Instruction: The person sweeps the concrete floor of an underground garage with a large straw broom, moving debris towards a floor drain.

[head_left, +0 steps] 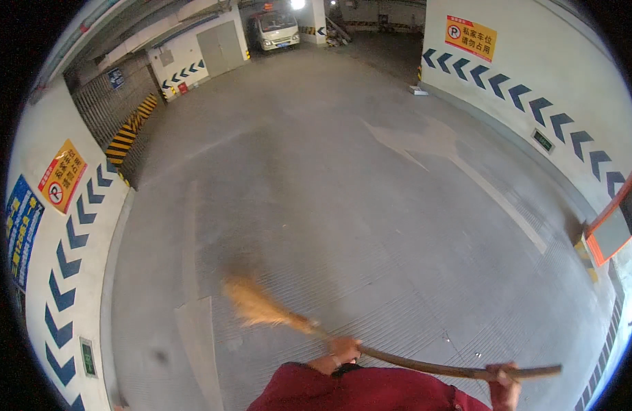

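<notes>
A broom with a long wooden handle slants across the lower part of the head view. Its straw-coloured bristle head points to the left and forward and is smeared by motion; I cannot tell whether it touches the floor. My left hand is closed round the handle, not far behind the bristles. Close to the handle's far right end, my right hand grips it too. Red sleeves cover my arms at the lower edge.
Grey garage floor with painted arrows stretches ahead. White walls with dark chevrons stand at the left and right. A parked white truck is at the back. An orange-edged board leans at the right; small bits lie nearby.
</notes>
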### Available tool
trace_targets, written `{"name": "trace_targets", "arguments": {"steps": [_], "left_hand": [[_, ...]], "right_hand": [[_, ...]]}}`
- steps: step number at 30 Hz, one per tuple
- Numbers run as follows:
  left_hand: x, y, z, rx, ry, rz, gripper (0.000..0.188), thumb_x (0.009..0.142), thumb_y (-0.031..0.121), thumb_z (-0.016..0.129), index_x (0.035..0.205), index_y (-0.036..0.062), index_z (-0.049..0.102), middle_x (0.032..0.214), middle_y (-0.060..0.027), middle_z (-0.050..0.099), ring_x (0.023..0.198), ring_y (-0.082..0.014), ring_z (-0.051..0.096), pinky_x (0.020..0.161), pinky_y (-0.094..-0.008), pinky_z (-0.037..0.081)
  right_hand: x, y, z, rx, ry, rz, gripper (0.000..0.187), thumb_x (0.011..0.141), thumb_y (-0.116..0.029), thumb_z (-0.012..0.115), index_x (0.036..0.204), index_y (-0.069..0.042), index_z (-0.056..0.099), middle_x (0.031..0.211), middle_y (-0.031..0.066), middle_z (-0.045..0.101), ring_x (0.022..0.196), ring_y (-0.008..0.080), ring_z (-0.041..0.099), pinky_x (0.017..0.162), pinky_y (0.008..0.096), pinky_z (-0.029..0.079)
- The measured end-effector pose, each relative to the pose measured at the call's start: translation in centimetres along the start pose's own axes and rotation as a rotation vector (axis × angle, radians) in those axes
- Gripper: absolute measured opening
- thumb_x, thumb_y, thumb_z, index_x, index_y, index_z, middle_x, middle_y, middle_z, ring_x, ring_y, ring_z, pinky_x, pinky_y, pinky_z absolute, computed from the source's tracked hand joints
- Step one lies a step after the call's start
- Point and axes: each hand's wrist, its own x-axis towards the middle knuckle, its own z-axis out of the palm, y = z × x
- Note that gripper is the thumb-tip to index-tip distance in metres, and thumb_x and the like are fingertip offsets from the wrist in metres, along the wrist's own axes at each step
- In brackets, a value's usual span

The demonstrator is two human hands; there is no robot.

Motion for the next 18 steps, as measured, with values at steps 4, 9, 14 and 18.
{"name": "trace_targets", "arguments": {"steps": [4,9,14,18], "left_hand": [[10.0,13.7,-3.3,0.119,0.222,0.336,0.011,0.074,0.022,0.051,0.073,0.0125,0.056,0.073,-0.0088,0.057,0.076,-0.0296,0.054,0.062,-0.0459,0.036],[19.3,24.1,-9.9,0.2,0.223,0.662,0.007,0.075,0.02,0.052,0.075,0.0141,0.056,0.077,-0.0043,0.056,0.084,-0.0244,0.054,0.071,-0.0445,0.035],[20.2,29.5,-14.9,0.244,0.289,0.771,0.011,0.067,0.017,0.061,0.074,0.0124,0.055,0.078,-0.0029,0.056,0.086,-0.0213,0.052,0.073,-0.0413,0.031],[19.8,26.0,-18.2,0.32,0.312,0.645,0.016,0.064,0.019,0.064,0.076,0.0132,0.055,0.077,-0.0027,0.056,0.086,-0.0224,0.052,0.073,-0.0439,0.031]], "right_hand": [[-4.8,-4.8,-4.3,-0.371,0.04,-0.382,0.025,0.085,-0.018,0.05,0.096,0.004,0.052,0.088,0.014,0.058,0.087,0.0235,0.054,0.08,0.0358,0.042],[-7.1,-10.0,0.4,-1.034,0.173,-0.609,0.026,0.083,-0.026,0.044,0.094,-0.005,0.055,0.089,0.0089,0.057,0.082,0.0229,0.052,0.078,0.0376,0.041],[-2.9,-12.0,-0.3,-0.609,0.118,-0.786,0.018,0.075,-0.021,0.052,0.086,-0.008,0.049,0.08,0.0057,0.049,0.075,0.0203,0.047,0.075,0.0374,0.039],[4.2,-11.4,-2.2,-0.257,-0.029,-0.804,0.019,0.069,-0.017,0.058,0.081,-0.01,0.045,0.073,0.0031,0.043,0.07,0.0182,0.042,0.072,0.0372,0.038]]}}
